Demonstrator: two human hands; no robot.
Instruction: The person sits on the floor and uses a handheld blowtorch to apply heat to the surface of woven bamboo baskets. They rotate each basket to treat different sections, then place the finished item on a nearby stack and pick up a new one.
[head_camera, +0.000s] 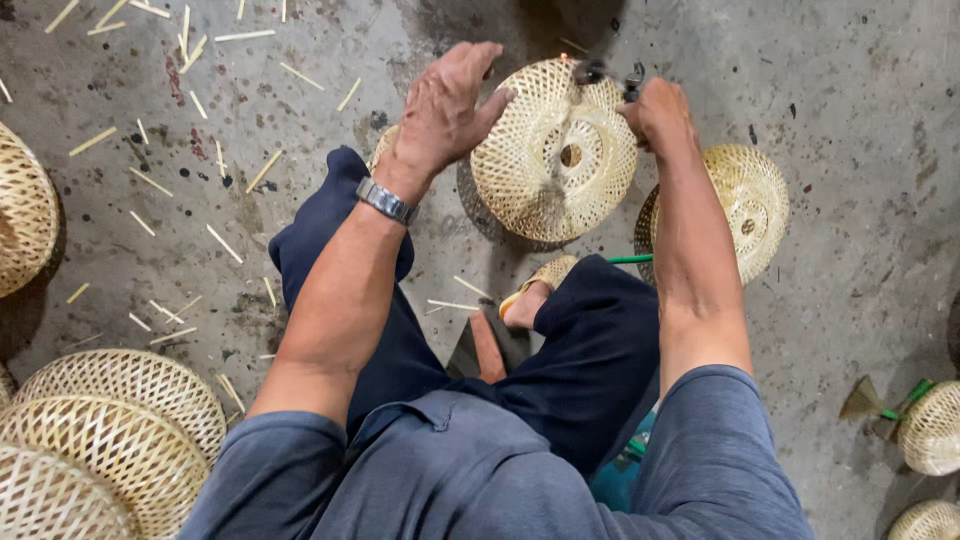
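A round woven bamboo basket (553, 150) with a small hole at its centre is held up over the concrete floor, just past my knees. My left hand (445, 105) grips its left rim, fingers curled over the edge. My right hand (660, 112) is at the basket's upper right rim, closed on a small dark tool (608, 73) whose tip touches the weave. A metal watch (387, 201) sits on my left wrist.
A second woven basket (745, 205) lies on the floor at the right, and stacked baskets (110, 430) at the lower left. More baskets (930, 430) sit at the right edge beside a small brush (875, 403). Bamboo offcuts (215, 150) litter the floor at the upper left.
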